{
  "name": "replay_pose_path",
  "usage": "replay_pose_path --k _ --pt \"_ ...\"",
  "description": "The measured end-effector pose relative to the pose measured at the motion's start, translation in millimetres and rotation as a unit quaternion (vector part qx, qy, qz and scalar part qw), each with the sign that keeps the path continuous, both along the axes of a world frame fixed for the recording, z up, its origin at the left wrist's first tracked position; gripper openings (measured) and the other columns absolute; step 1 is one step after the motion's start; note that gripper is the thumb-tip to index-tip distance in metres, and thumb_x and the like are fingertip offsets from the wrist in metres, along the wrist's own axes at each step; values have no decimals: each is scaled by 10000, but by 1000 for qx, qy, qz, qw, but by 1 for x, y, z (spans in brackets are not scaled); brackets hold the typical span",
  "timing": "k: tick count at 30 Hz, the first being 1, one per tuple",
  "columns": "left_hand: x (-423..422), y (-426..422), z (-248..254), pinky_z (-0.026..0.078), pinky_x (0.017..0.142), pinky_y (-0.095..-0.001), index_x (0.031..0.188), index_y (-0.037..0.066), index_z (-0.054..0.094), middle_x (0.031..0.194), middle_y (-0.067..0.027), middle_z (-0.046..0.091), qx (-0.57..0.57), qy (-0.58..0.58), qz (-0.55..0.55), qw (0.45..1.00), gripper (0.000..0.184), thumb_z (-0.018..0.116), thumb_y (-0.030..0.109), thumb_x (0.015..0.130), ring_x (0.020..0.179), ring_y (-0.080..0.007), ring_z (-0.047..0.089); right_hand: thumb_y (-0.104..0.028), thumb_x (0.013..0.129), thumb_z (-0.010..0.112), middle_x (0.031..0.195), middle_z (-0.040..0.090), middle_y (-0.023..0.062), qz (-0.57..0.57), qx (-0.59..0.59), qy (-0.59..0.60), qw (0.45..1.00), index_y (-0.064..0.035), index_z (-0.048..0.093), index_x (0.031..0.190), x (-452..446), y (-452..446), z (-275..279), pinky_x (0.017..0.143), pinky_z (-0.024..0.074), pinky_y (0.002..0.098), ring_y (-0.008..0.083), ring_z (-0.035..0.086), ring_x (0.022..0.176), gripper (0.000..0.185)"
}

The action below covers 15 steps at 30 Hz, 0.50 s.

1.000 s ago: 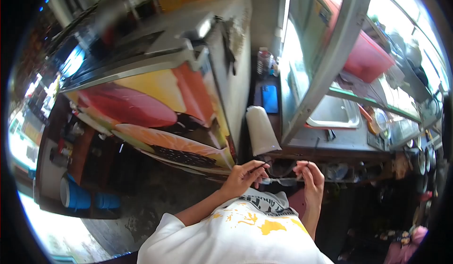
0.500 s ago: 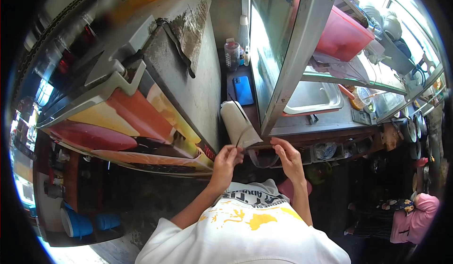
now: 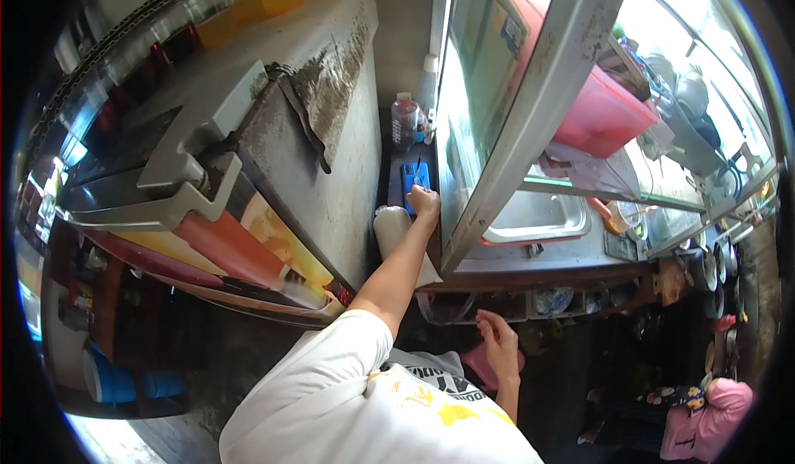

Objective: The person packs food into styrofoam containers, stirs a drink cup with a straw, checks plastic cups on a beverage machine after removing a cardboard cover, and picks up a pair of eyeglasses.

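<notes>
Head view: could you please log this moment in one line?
left hand: apparently holds thin dark strip by blue phone | right hand: nothing visibly held

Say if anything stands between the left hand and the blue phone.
Nothing visible blocks it: the left hand, with a thin dark strip, covers part of the phone in view; contact can't be judged. The white bundle is partly behind the forearm.

A white T-shirt (image 3: 306, 406) is worn — short-sleeved; it is printed with yellow patches (image 3: 454, 415) — ragged in outline; dark block lettering (image 3: 445, 382) is set beside them.
</notes>
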State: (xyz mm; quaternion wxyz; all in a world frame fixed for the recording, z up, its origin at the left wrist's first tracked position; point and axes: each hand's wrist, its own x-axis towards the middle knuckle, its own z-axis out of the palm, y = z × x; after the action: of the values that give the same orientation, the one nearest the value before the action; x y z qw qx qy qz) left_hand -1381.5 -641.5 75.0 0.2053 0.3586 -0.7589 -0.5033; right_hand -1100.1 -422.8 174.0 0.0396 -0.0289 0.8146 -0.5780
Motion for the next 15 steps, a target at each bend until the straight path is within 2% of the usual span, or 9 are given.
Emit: replay_pose_path --k 3,4,7,8,9,10,11,12,15 --pt "-13 -5 -22 398 851 -447 917 -57 511 927 -288 529 -23 -16 20 999 238 522 56 707 913 -425 512 -87 866 546 891 646 71 -6 -2 -17 1000 -5 598 1057 9 7 -13 686 458 228 103 585 783 214" --pt "-7 -6 -12 395 860 -444 919 -53 511 938 -291 531 -8 -38 4 999 255 530 69 697 920 -423 510 -85 865 544 878 646 60 -7 -2 -13 1000 -7 598 1059 8 8 -17 677 456 225 94 577 761 215" --pt "-7 -6 -20 433 779 -476 859 -54 525 852 -274 580 -92 -43 27 994 209 519 80 698 841 -432 560 -70 861 540 873 645 59 -13 -13 -33 999 -7 603 1050 6 5 -16 679 457 228 97 574 766 210" --pt "0 -9 -14 433 788 -478 840 -46 519 890 -277 575 -72 -51 -11 996 206 523 103 697 878 -424 557 -64 858 539 874 644 58 -8 -3 -24 1000 -7 605 1046 2 0 -10 679 457 228 97 574 768 207" --pt "20 -5 16 394 882 -467 951 -64 519 1019 -295 543 -87 -63 -33 994 304 512 110 702 996 -416 516 -59 856 538 876 643 58 -2 7 -18 1000 -7 607 1042 1 -2 -3 679 457 227 97 573 769 205" --pt "25 3 -5 302 998 -443 1122 -83 469 1185 -313 444 -170 36 0 985 440 501 111 728 1143 -412 412 -53 854 536 878 643 57 4 19 -14 1000 -7 610 1038 0 -5 2 679 457 227 97 573 771 203" --pt "43 14 -1 186 1062 -454 1242 -110 346 1294 -325 319 -145 105 -26 983 558 496 64 734 1239 -411 293 -48 849 535 876 638 57 16 33 17 999 -2 615 1015 -4 -8 5 673 454 224 95 567 764 190" --pt "71 19 6 177 1069 -445 1263 -94 344 1334 -312 279 -128 170 -90 973 550 491 53 753 1258 -424 262 -47 852 529 885 634 61 41 33 31 998 5 612 1010 -6 -11 12 676 450 222 96 562 765 187" --pt "188 26 66 225 1052 -421 1249 -46 401 1317 -250 366 -115 241 -221 938 492 514 30 776 1230 -385 336 -36 864 499 922 621 65 101 -55 45 992 25 594 1019 -6 -46 65 699 441 218 100 551 777 192"
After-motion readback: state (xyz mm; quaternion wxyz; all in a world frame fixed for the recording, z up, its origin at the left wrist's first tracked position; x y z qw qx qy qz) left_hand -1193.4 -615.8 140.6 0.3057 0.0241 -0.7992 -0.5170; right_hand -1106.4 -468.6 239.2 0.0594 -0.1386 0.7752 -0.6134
